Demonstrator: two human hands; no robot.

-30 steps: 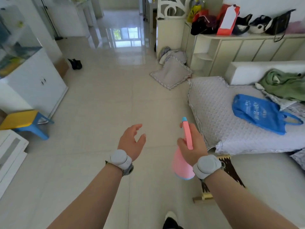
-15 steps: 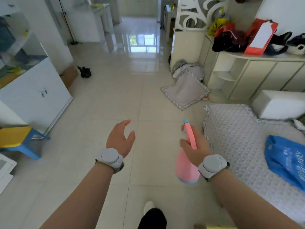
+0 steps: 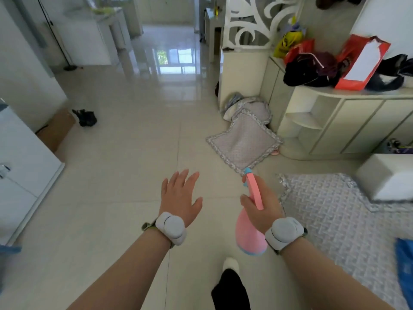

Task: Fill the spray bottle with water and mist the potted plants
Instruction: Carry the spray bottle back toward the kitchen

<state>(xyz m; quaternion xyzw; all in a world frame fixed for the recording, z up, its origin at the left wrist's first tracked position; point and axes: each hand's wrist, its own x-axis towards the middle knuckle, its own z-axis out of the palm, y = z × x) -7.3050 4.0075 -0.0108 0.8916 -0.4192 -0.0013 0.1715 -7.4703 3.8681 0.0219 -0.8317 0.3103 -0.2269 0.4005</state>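
A pink spray bottle [image 3: 249, 233] with a pink trigger head and a small blue nozzle tip hangs upright in my right hand [image 3: 261, 209], which grips it around the neck. My left hand [image 3: 180, 198] is held out flat beside it, palm down, fingers spread, holding nothing. Both hands hover over the pale tiled floor. No potted plants and no tap are in sight.
A grey quilted cushion [image 3: 243, 142] lies on the floor ahead right, against a cream shelf unit [image 3: 330, 121] loaded with bags. A quilted sofa cover [image 3: 335, 215] is at right. A white cabinet [image 3: 24, 166] stands left. A tiled hallway [image 3: 165, 70] runs ahead.
The view has moved forward along the floor and the sofa has slid off to the right. My left hand has flattened and its fingers have spread. The bottle stays in my right hand.
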